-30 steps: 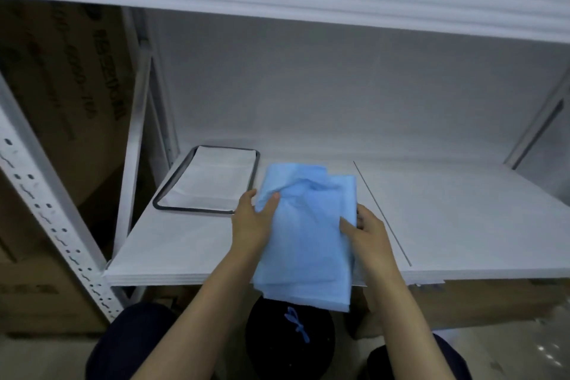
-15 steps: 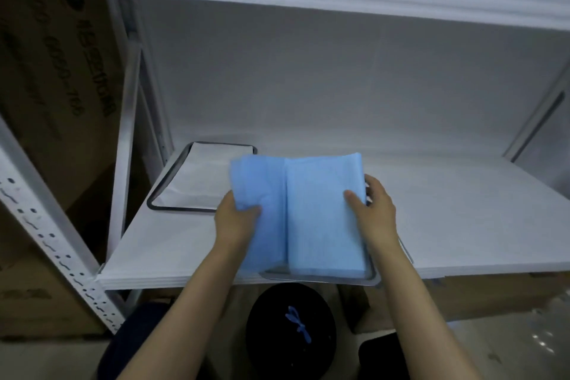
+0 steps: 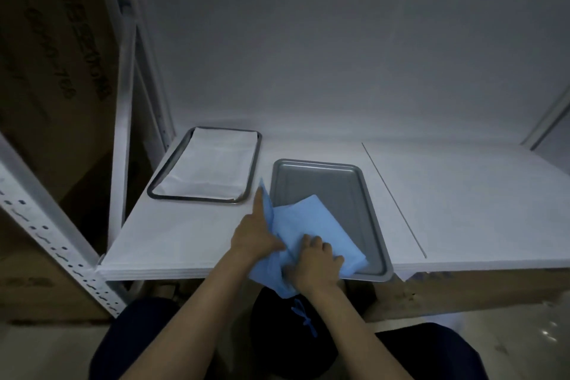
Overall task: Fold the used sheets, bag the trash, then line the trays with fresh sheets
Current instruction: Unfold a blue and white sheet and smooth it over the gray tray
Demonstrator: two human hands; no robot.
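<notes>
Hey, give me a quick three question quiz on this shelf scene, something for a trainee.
1. True or false: the flat white sheet lines the dark-rimmed rectangular tray on the left.
2. What do the left hand and right hand grip? A: soft blue sheet; B: cup; C: bottle.
3. Fill in: the far half of the grey rectangular metal tray is ____.
Key: 1 true; 2 A; 3 bare.

A storeroom: white metal racking with a perforated upright (image 3: 46,237), a bare shelf board (image 3: 462,194) and printed cardboard cartons (image 3: 52,49) alongside.
</notes>
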